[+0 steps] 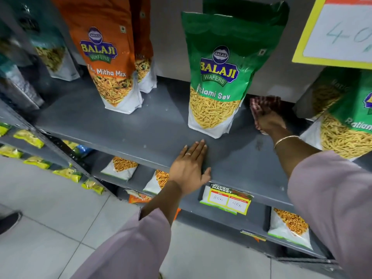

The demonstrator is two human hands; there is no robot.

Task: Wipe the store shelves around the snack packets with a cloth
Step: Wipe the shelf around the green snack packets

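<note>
A grey metal shelf (120, 127) carries upright snack packets. A green Ratlami Sev packet (219, 77) stands in the middle, an orange Mitha Mix packet (108, 57) to its left. Another green packet (346, 121) leans at the right edge. My right hand (269, 121) presses a red checked cloth (263, 105) onto the shelf, deep in the gap between the two green packets. My left hand (189, 168) lies flat, fingers spread, on the shelf's front edge just below the middle green packet, holding nothing.
A yellow-framed price sign (338, 31) hangs at top right. A price tag (229, 198) clips to the shelf front. Lower shelves hold white snack packets (287, 224) and small yellow packets (30, 137) at left. Grey tiled floor (50, 218) lies below.
</note>
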